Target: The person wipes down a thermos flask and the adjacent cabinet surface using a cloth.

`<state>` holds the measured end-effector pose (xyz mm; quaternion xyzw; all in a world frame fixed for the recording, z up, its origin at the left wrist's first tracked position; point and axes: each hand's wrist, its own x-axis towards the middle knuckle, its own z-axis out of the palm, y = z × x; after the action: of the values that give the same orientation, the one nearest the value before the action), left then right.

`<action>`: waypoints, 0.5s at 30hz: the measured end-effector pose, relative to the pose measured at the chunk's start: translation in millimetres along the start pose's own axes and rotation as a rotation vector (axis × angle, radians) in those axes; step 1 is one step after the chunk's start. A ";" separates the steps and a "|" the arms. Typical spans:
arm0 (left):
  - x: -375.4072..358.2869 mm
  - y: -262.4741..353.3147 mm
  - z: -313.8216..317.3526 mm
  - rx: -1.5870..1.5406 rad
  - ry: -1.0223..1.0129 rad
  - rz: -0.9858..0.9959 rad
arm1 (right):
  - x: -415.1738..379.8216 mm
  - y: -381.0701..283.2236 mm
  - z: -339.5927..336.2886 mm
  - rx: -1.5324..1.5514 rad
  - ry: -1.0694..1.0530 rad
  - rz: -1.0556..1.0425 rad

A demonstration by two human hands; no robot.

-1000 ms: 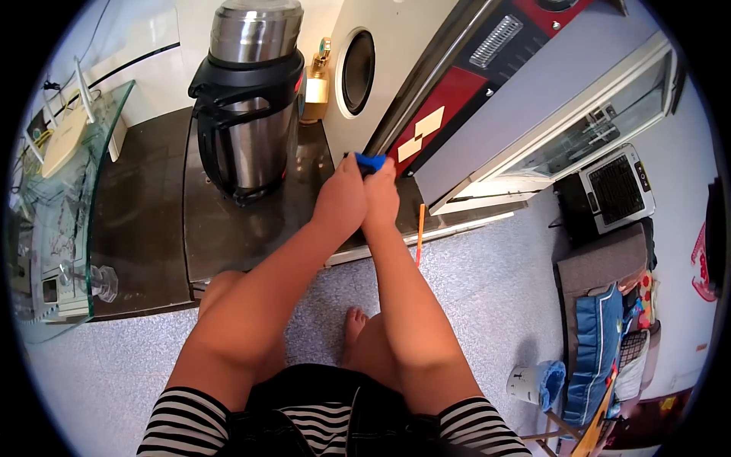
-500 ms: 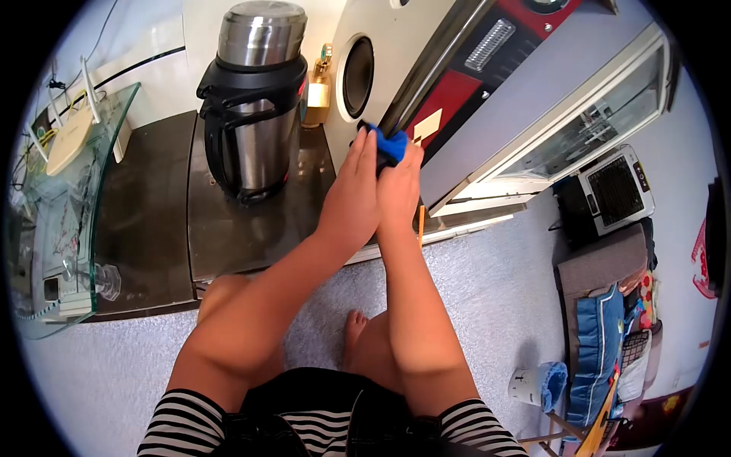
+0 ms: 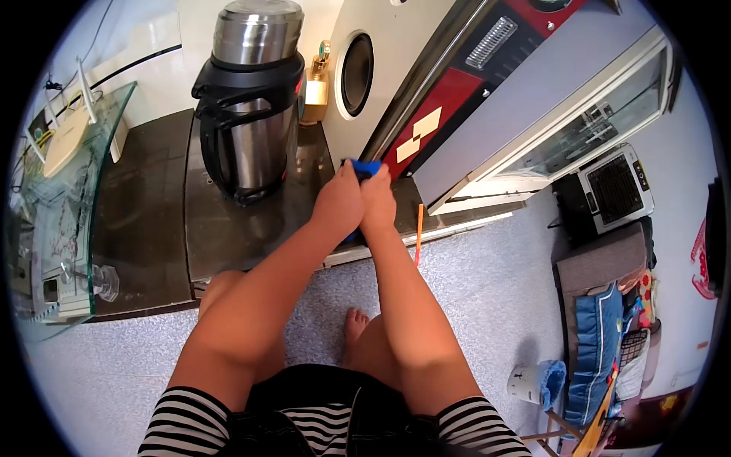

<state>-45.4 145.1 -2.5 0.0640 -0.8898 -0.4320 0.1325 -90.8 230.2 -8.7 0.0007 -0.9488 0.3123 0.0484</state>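
My left hand [image 3: 339, 199] and my right hand [image 3: 378, 201] are pressed close together over the dark cabinet top, in front of the speaker. Both are closed around a small blue and black thing [image 3: 368, 167]. Only its upper part shows between my fingertips, and its kind cannot be made out. A bit of blue also peeks out under my wrists. The large steel vacuum flask [image 3: 254, 145] with a black handle stands upright to the left of my hands. Behind them is the white speaker [image 3: 343, 126] with a round black cone.
A gold bottle [image 3: 316, 91] stands between flask and speaker. The red and black panel [image 3: 440, 110] rises at the right. An orange stick [image 3: 419, 228] sits by the cabinet edge [image 3: 457, 227]. A glass shelf [image 3: 106, 164] holds a router [image 3: 67, 141] at left. A bin [image 3: 529, 383] is on the floor.
Both hands have moved down toward me and slightly left, with the blue and black thing still in them. More of the red panel and its pale labels now shows.
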 end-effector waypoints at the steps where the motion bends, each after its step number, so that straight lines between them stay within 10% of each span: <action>1: -0.8 -6.4 4.0 -0.001 0.009 0.006 | 2.1 13.7 12.2 -0.101 -0.101 0.023; 8: -17.3 -1.9 -3.9 -0.034 -0.342 -0.169 | -14.0 1.1 -16.1 -0.306 -0.250 -0.020; 10: -25.9 13.8 -8.6 -0.078 0.064 0.130 | -15.5 -6.8 -27.0 -0.226 -0.133 -0.061; 12: -23.8 32.5 -22.5 -0.120 0.113 0.191 | -22.0 -20.8 -40.7 -0.018 0.246 -0.328; 15: -17.2 39.2 -28.0 -0.160 0.160 0.240 | -11.8 -33.6 -47.8 0.014 0.265 -0.288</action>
<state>-20.8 152.2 41.8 -0.0192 -0.8404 -0.4761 0.2582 -73.6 231.2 48.4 0.0959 -0.9219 0.3063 0.2169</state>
